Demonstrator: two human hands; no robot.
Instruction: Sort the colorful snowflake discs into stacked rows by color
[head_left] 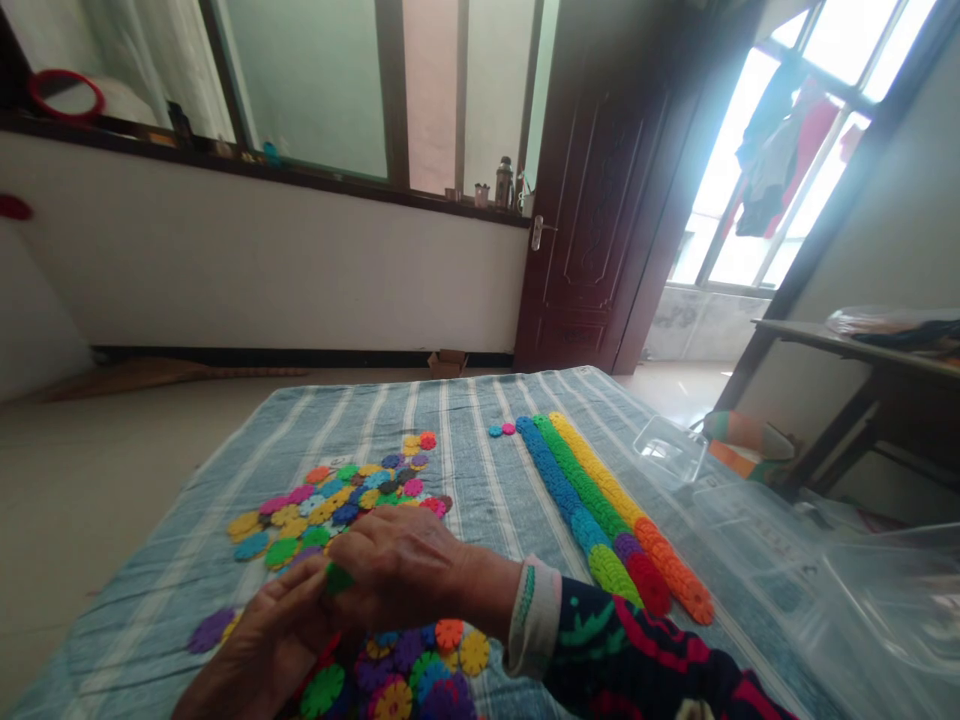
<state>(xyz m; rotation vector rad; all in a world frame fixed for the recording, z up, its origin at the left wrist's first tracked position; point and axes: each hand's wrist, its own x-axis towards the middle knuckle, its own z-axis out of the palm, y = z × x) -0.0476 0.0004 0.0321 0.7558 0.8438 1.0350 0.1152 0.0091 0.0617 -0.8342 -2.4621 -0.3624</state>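
My right hand (pixel 397 568) reaches across from the right, its fingers closed and meeting my left hand (pixel 274 630) above the cloth. Between the fingertips shows a small part of a green plastic flower disc (pixel 339 578), pinched by both hands; most of it is hidden. Behind the hands spreads a loose pile of mixed-colour flower discs (pixel 322 508). More discs (pixel 394 697) lie below my right wrist, partly covered by the hands. Off to the right, overlapping discs form long rows: a yellow row (pixel 585 455), a green row (pixel 577 470) and a blue row (pixel 551 470).
A striped blue cloth (pixel 480 480) covers the table. Clear plastic boxes (pixel 757 550) and a small clear lid or tray (pixel 670 450) stand along the right edge. Two single discs (pixel 502 430) lie by the blue row's far end. Beyond are a brown door (pixel 600 200) and a side table (pixel 862 345).
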